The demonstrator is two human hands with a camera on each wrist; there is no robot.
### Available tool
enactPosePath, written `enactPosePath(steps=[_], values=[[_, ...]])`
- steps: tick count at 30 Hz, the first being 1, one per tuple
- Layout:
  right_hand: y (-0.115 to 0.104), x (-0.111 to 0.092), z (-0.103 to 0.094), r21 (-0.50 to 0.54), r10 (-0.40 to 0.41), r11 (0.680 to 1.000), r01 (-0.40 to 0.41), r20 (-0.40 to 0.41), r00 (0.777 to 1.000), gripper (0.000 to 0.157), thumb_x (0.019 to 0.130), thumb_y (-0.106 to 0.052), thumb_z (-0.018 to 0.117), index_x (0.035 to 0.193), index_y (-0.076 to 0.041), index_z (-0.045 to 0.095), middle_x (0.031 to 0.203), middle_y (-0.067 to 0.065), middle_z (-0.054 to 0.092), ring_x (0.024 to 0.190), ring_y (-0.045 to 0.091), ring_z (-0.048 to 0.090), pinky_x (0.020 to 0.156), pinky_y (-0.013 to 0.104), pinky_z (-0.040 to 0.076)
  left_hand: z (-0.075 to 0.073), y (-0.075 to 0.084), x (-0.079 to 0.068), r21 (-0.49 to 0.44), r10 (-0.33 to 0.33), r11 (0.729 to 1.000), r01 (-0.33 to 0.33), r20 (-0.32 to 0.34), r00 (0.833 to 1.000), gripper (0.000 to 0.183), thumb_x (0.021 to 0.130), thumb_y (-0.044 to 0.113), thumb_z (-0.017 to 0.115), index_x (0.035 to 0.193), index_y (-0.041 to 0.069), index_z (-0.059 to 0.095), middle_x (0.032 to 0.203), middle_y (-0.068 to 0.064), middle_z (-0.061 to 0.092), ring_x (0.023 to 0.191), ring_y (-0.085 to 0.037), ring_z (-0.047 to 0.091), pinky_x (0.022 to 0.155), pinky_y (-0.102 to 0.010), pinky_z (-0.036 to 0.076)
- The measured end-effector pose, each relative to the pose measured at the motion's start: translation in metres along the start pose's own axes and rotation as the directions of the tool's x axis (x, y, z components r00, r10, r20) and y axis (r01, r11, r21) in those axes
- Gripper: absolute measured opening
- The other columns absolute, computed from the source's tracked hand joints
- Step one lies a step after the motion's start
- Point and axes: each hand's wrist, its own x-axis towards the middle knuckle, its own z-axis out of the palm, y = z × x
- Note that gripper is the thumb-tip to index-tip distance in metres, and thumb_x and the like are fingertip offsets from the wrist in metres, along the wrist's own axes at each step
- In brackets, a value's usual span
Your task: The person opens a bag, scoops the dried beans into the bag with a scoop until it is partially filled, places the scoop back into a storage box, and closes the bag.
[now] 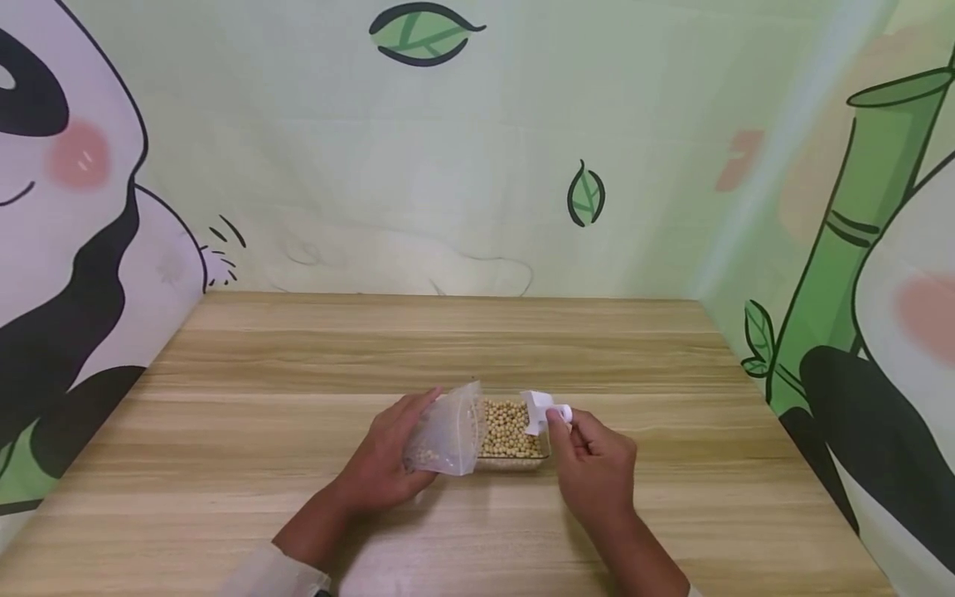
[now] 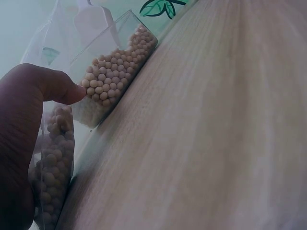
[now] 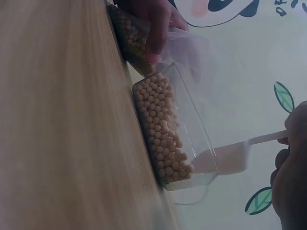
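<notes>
My left hand (image 1: 384,464) grips a clear plastic zip bag (image 1: 448,427) whose mouth faces the container. Round beige beans, like soybeans, fill the bag's lower part (image 2: 53,167) in the left wrist view. Right beside the bag stands a clear rectangular container (image 3: 194,112) partly filled with the same beans (image 1: 507,429). From the right, my right hand (image 1: 597,468) pinches the handle of a white scoop (image 1: 537,410). In the right wrist view the scoop's blade (image 3: 225,160) dips inside the container's end, its tip close to the beans.
Everything rests on a wood-grain table (image 1: 448,348). Behind the table hangs a pale green backdrop (image 1: 313,149) printed with pandas, leaves and bamboo. It also runs along both sides.
</notes>
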Motion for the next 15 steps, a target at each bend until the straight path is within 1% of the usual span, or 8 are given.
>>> enactPosePath(steps=[2,4,6,8,10,12,14,15], values=[[0.0016,-0.0001,0.0005,-0.035,-0.037,0.999,0.038,0.024,0.999,0.011,0.086,0.01,0.082,0.086,-0.001,0.079,0.051,-0.006,0.04,0.054,-0.009,0.026,0.046,0.01,0.022,-0.0002,0.0001,0.0001,-0.003,-0.005,1.0,0.005,0.002,1.0,0.098,0.074,0.015,0.089,0.161,0.0,0.047,0.141,-0.015,0.067,0.126,-0.033,0.066,0.103,-0.063,0.052],[0.0015,0.0004,0.0006,-0.064,-0.056,0.996,0.058,0.045,0.997,0.011,0.087,0.008,0.082,0.082,-0.001,0.077,0.051,-0.008,0.04,0.055,-0.009,0.025,0.045,0.011,0.022,-0.0004,0.0,0.0001,-0.006,-0.011,1.0,0.011,0.005,1.0,0.098,0.074,0.015,0.089,0.161,0.001,0.046,0.141,-0.015,0.066,0.127,-0.033,0.066,0.104,-0.064,0.051],[0.0011,0.0002,0.0004,-0.082,-0.055,0.995,0.06,0.06,0.997,0.016,0.087,0.007,0.082,0.078,-0.003,0.073,0.051,-0.008,0.039,0.055,-0.01,0.024,0.045,0.011,0.021,-0.0007,0.0,0.0003,-0.008,-0.013,1.0,0.013,0.006,1.0,0.098,0.074,0.014,0.089,0.161,0.0,0.046,0.141,-0.015,0.066,0.127,-0.033,0.066,0.104,-0.064,0.051],[0.0006,-0.0002,0.0001,-0.101,-0.033,0.994,0.04,0.069,0.997,0.023,0.089,0.005,0.081,0.073,-0.005,0.068,0.051,-0.008,0.037,0.055,-0.01,0.022,0.046,0.012,0.02,-0.0006,-0.0006,0.0002,-0.009,-0.009,1.0,0.009,0.007,1.0,0.098,0.073,0.014,0.089,0.161,0.0,0.047,0.141,-0.015,0.067,0.126,-0.032,0.066,0.103,-0.063,0.052],[0.0008,-0.0008,0.0,-0.111,0.02,0.994,-0.012,0.073,0.997,0.027,0.091,0.004,0.081,0.071,-0.006,0.065,0.051,-0.009,0.036,0.054,-0.01,0.022,0.046,0.012,0.019,-0.0004,-0.0012,0.0001,-0.008,-0.002,1.0,0.002,0.004,1.0,0.098,0.073,0.014,0.089,0.16,-0.001,0.047,0.14,-0.015,0.067,0.124,-0.031,0.067,0.102,-0.061,0.053],[0.0013,-0.0016,-0.0002,-0.108,0.106,0.989,-0.098,0.075,0.991,0.027,0.093,0.002,0.08,0.071,-0.006,0.065,0.051,-0.009,0.035,0.052,-0.01,0.022,0.045,0.013,0.019,-0.0003,-0.0016,0.0,-0.004,0.005,1.0,-0.005,0.002,1.0,0.098,0.072,0.013,0.089,0.16,-0.001,0.047,0.139,-0.015,0.067,0.122,-0.03,0.067,0.101,-0.058,0.054],[0.0018,-0.0019,-0.0003,-0.102,0.208,0.974,-0.2,0.075,0.975,0.028,0.094,-0.001,0.08,0.071,-0.005,0.066,0.05,-0.009,0.035,0.05,-0.009,0.023,0.045,0.014,0.02,0.0,-0.002,0.0001,-0.002,0.012,1.0,-0.012,-0.003,1.0,0.098,0.072,0.013,0.089,0.16,-0.001,0.047,0.138,-0.014,0.068,0.121,-0.029,0.067,0.1,-0.056,0.054],[0.0015,-0.0018,-0.0003,-0.097,0.26,0.963,-0.252,0.074,0.963,0.028,0.095,-0.002,0.08,0.071,-0.005,0.067,0.05,-0.009,0.035,0.049,-0.008,0.024,0.045,0.015,0.02,0.0001,-0.002,0.0003,-0.003,0.015,1.0,-0.015,-0.005,1.0,0.098,0.072,0.012,0.089,0.16,-0.002,0.047,0.137,-0.014,0.068,0.12,-0.029,0.067,0.1,-0.056,0.054]])
